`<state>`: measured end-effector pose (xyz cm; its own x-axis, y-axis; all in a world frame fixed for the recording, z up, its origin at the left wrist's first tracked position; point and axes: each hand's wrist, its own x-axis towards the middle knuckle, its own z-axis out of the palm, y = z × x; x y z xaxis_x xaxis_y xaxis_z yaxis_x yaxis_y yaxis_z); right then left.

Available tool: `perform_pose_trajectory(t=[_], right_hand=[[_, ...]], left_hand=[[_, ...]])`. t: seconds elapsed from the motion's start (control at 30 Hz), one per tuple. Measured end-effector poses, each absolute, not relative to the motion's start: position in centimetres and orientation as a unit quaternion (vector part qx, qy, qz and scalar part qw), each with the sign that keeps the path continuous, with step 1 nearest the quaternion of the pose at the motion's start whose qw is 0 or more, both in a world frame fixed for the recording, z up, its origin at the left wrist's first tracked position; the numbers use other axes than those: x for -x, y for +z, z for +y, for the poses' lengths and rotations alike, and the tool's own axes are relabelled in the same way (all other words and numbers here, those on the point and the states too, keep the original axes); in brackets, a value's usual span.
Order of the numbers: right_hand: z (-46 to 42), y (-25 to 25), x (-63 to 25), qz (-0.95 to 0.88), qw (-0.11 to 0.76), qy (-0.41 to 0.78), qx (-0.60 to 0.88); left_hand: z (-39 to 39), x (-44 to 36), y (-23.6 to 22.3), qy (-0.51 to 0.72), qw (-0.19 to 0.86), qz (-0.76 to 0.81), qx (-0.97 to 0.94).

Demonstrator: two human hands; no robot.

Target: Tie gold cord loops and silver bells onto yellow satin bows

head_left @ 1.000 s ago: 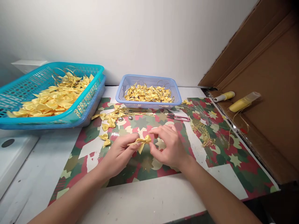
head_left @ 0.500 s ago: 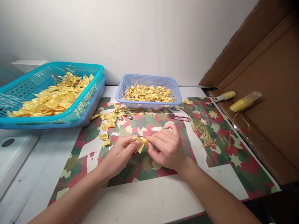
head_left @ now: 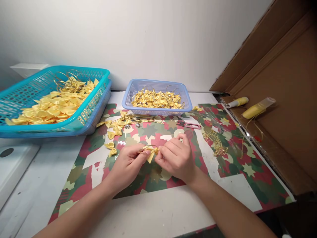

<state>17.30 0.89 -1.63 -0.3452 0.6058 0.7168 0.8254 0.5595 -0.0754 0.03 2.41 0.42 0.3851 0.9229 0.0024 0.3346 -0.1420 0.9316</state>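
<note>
Above the middle of the patterned mat, a yellow ribbon bow (head_left: 151, 156) and a thin gold ring (head_left: 151, 145) are held between my two hands. My left hand (head_left: 130, 162) pinches the ring and the bow's left side between thumb and fingers. On the other side, my right hand (head_left: 177, 158) is closed, its thumb and forefinger pinching the bow's right end. Whether a thread lies in that pinch is too small to see. Two loose yellow bows (head_left: 110, 148) lie on the mat, left of my left hand.
A turquoise basket (head_left: 81, 110) of yellow bows stands at left, a blue basket (head_left: 158, 111) of bows with rings at the back. Gold wires (head_left: 141, 118), pink thread snips (head_left: 189, 125) and thread scraps (head_left: 215, 142) lie on the patterned mat (head_left: 153, 178). Yellow thread spools (head_left: 257, 108) are beside cardboard.
Both hands remain on the bow and ring. The bow has tilted slightly, and the right hand's fingers have curled in closer. The view has shifted a little.
</note>
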Motion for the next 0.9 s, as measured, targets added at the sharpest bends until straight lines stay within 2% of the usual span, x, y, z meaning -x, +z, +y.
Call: perform_pose_trajectory(t=[0.13, 0.27, 0.4, 0.73, 0.9], right_hand=[[0.9, -1.2, -17.3, -0.797, 0.387, -0.123, 0.447], [0.9, -0.6, -17.7, -0.780, 0.426, -0.045, 0.457], [1.0, -0.6, -17.9, -0.798, 0.401, -0.016, 0.450], [1.0, -1.2, -17.0, -0.809, 0.368, -0.106, 0.446], [2.1, -0.9, -19.1, -0.793, 0.370, -0.026, 0.483]], left_hand=[[2.5, 0.1, 0.6, 0.320, 0.435, 0.448, -0.713], [2.5, 0.0, 0.9, 0.318, 0.420, 0.428, -0.734], [2.5, -0.1, 1.0, 0.304, 0.443, 0.431, -0.726], [2.5, -0.1, -0.1, 0.311, 0.544, 0.464, -0.626], [2.5, -0.1, 0.0, 0.318, 0.530, 0.472, -0.628]])
